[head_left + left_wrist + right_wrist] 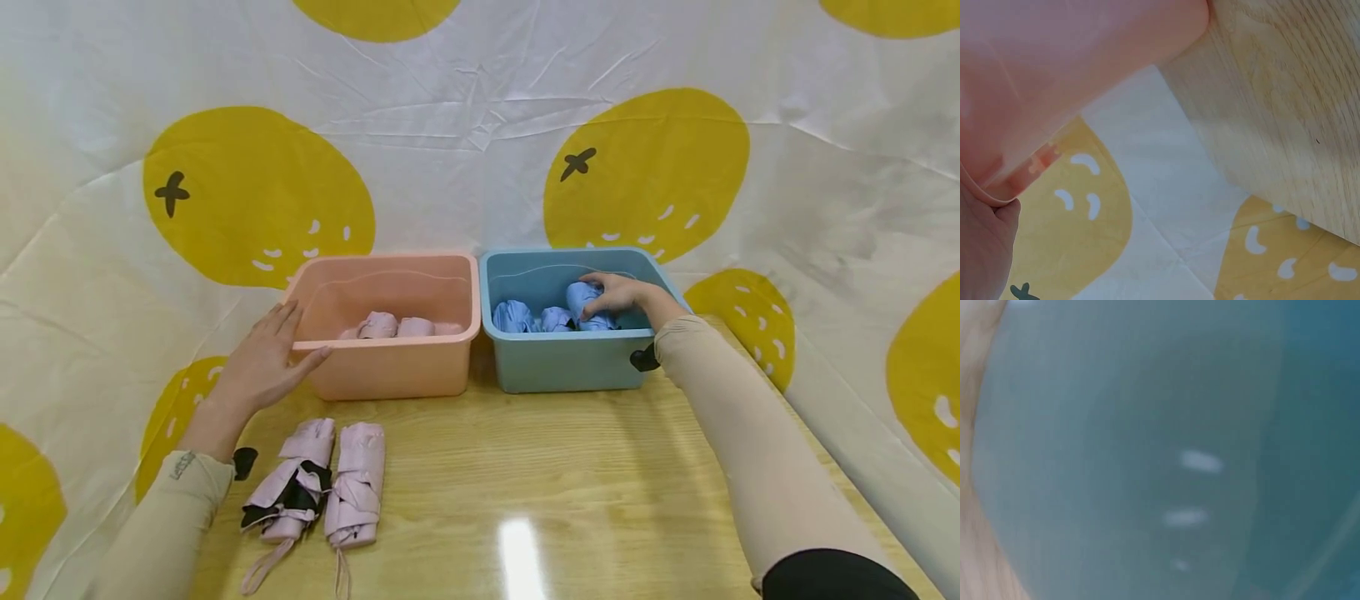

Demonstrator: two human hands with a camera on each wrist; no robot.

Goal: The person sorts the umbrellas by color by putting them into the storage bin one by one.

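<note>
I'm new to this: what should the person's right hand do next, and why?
Probably let the held blue bundle settle, then loosen its fingers: the right hand grips that bundle inside the blue bin, where other blue bundles already lie, so it seems to belong there.

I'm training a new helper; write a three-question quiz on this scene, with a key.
1. True or false: the right hand reaches inside the salmon-pink rectangular plastic bin.
2. How many pale-pink folded fabric umbrellas lie directly on the light wooden table?
3. Fill in: the left hand touches the rim of the ____ bin.

Key: 1. False; it is in the blue rectangular plastic bin, gripping a blue rolled fabric umbrella. 2. Two. 3. Salmon-pink.
</note>
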